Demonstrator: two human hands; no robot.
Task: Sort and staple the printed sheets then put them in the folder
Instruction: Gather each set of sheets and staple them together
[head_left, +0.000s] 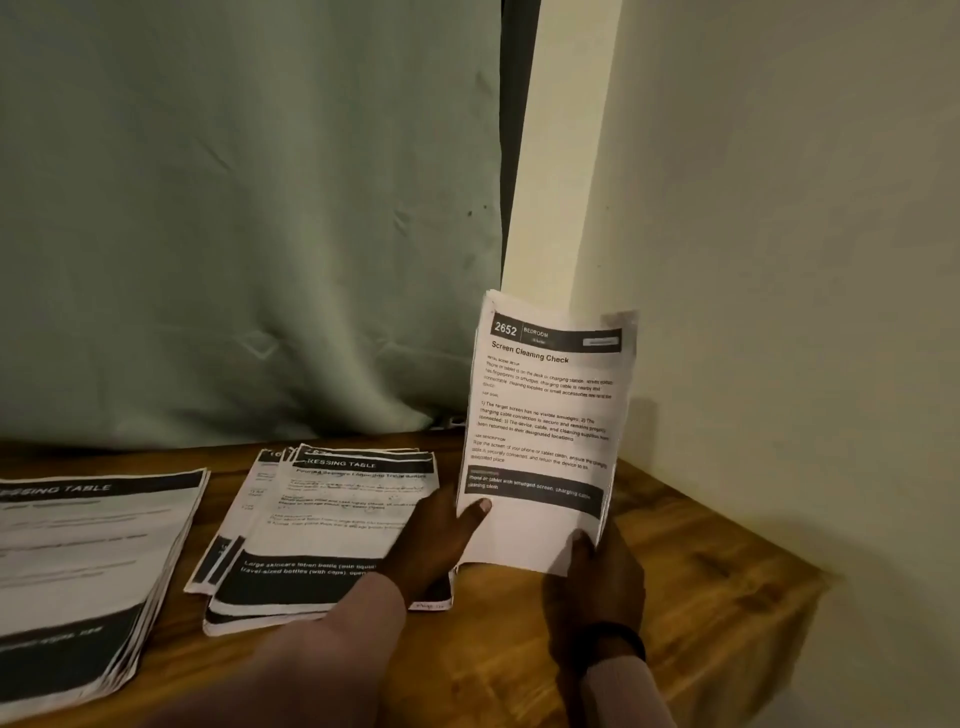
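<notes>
Two hands gripping upright sheet bundle (545, 431), left hand (441, 540) thumb on front, right hand (597, 577) fingers behind.

Bare table (701, 587) shows at lower right, hemmed by the wall (805, 260) at right. Two paper piles (332, 525) (78, 571) cover the lower left and centre, a narrow bare strip between them. A curtain (234, 208) closes the back.

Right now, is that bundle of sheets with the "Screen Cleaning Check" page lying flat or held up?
Held up. The bundle stands nearly upright above the wooden table, gripped at its bottom edge by both hands.
</notes>
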